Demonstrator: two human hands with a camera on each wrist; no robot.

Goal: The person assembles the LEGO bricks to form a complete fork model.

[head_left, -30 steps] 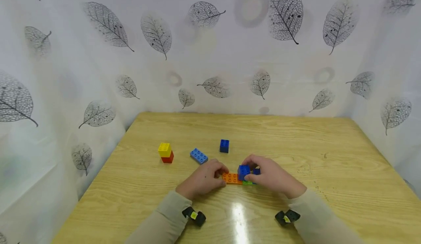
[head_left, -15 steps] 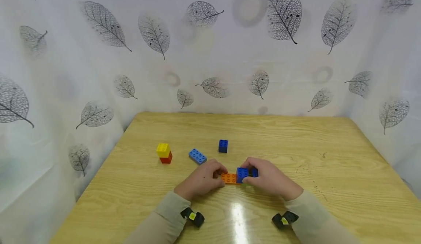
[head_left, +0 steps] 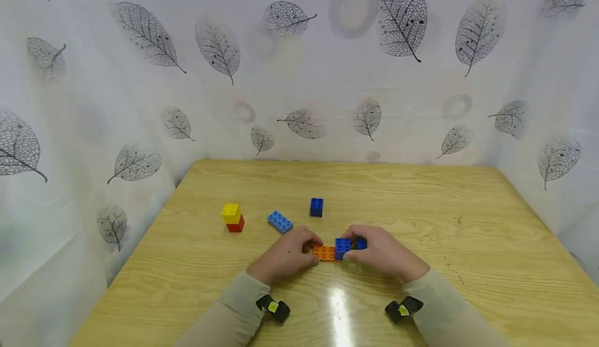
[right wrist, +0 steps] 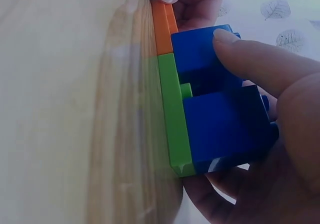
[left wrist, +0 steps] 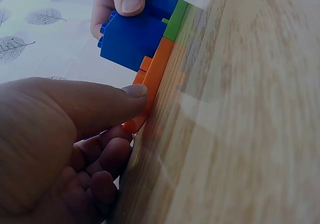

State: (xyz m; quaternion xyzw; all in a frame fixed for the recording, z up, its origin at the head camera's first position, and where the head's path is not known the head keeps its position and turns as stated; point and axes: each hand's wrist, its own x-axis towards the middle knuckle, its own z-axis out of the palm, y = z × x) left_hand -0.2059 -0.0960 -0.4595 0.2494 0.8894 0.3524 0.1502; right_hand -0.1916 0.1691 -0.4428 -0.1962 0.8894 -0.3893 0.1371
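My left hand [head_left: 290, 253] pinches the left end of a flat orange building brick [head_left: 324, 253] on the table, thumb on the near side. End to end with it lies a flat green brick [right wrist: 175, 114], mostly hidden by my right hand in the head view. With thumb and fingers my right hand [head_left: 386, 253] grips a blue brick [head_left: 342, 248], which sits across the seam between orange and green. A second blue brick [right wrist: 227, 129] stands on the green brick's other end, a narrow gap away, under my right palm.
Beyond the hands, a dark blue brick [head_left: 316, 207] and a lighter blue long brick [head_left: 280, 222] lie on the wooden table [head_left: 421, 196]. Farther left stands a yellow brick [head_left: 231, 213] on a red brick [head_left: 236, 226]. A leaf-patterned curtain [head_left: 309, 76] hangs behind the table.
My right hand has lowered the blue brick slightly onto the seam of the orange and green bricks. My left hand keeps its pinch on the orange brick. The head view has shifted a little.
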